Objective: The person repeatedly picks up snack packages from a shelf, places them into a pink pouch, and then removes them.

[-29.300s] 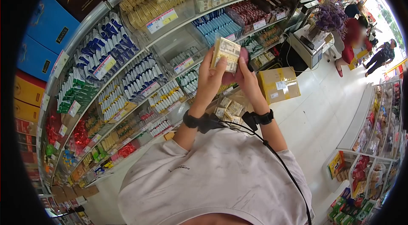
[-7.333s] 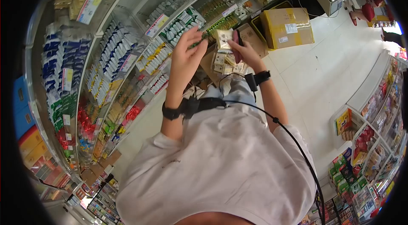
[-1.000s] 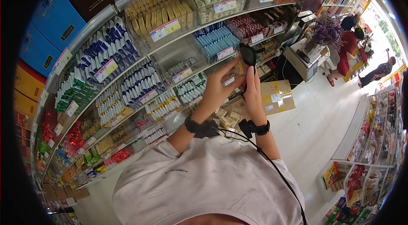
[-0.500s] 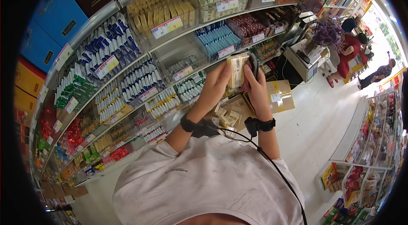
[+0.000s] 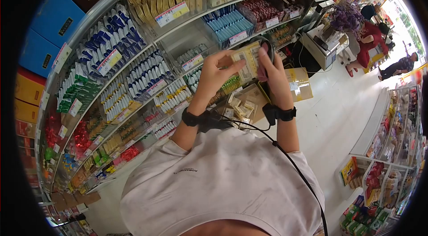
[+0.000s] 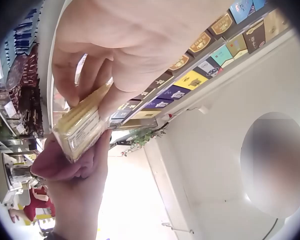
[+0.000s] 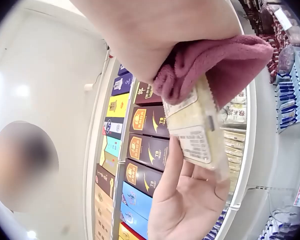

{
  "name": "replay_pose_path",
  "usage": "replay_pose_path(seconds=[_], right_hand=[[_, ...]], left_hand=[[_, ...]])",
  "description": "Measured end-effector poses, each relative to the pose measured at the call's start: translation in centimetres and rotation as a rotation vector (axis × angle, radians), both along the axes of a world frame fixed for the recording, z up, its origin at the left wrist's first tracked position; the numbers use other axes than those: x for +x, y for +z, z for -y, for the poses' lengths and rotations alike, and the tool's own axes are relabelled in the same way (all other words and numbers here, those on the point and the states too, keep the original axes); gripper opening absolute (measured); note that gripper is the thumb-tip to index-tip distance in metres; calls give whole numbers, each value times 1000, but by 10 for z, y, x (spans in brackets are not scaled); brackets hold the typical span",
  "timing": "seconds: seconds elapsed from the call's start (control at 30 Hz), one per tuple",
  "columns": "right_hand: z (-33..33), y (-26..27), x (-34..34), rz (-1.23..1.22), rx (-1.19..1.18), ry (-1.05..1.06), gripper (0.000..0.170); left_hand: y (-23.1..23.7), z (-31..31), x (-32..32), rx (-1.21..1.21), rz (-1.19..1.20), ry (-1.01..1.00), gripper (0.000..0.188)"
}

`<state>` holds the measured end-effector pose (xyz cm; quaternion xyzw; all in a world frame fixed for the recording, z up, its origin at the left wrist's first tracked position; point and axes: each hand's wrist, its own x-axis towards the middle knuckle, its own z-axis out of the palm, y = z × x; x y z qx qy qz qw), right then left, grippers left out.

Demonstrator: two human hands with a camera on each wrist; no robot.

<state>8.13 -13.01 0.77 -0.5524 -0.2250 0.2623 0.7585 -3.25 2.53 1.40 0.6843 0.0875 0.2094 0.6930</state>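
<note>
Head view: packet (image 5: 250, 63), cream-yellow in clear wrap, held up in front of the chest between both hands. Printed face turned up towards the camera, lying aslant; the right-hand side is covered, so its full outline cannot be read from here.

Right wrist view: long axis runs nearly upright, leaning slightly, upper end tucked under a maroon cloth (image 7: 215, 65), lower end at the left hand (image 7: 190, 205). Two printed panels sit one after the other along that axis. Left wrist view: same packet runs aslant from the left fingers at upper right to the cloth at lower left; layered edges show along its side.

Grip: left hand pinches the packet between thumb and fingers. Right hand (image 5: 277, 75) grips the cloth, bunched against the packet; exact placing of its fingers under the fabric cannot be told.

Obstructions: cloth and right hand hide one end. A black cable (image 5: 292, 162) crosses the shirt, well below the packet.

Surroundings: open carton (image 5: 264, 97) below the hands, with similar packets (image 5: 240, 109) inside; taped box (image 5: 304, 85) to its right. Shelf bins of blue sachets (image 5: 229, 28) rise beyond the hands. Purple flowers (image 5: 345, 17) stand farther off, upper right.
</note>
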Motion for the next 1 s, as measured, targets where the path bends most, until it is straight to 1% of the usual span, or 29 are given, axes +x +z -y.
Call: replay_pose_path(seconds=[0.1,0.17,0.2,0.3,0.4,0.5,0.53,0.63,0.73,0.83,0.93,1.0], right_hand=[[-2,5,-11,37,-78,78,27],[-2,3,-11,67,-127,111,27],[-4,2,-13,52,-121,116,28],[-9,-3,-17,10,-106,110,31],[-12,-14,-17,-28,-117,86,35],[-8,-4,-20,-67,-121,8,36],[-6,-10,-18,-60,-81,4,30],[-10,-4,-24,57,40,63,25],[-4,-2,-20,92,0,152,30],[0,-2,-22,103,-1,180,35],[7,-4,-21,119,7,195,35],[9,-24,2,42,156,274,28]], left_hand=[[2,-10,-3,-75,3,32,29],[4,-14,-4,-39,-22,9,31],[6,-14,-5,-22,-35,-4,32],[12,-12,-4,-35,-46,52,34],[3,-13,1,55,13,58,33],[10,0,-6,226,197,-3,43],[11,-2,-7,175,189,-45,52],[23,-4,-8,-142,148,-31,51],[24,-1,-6,-198,202,-28,46],[24,1,-6,-147,232,-38,42],[26,3,-7,-178,235,-40,42],[25,4,-5,-138,245,5,41]])
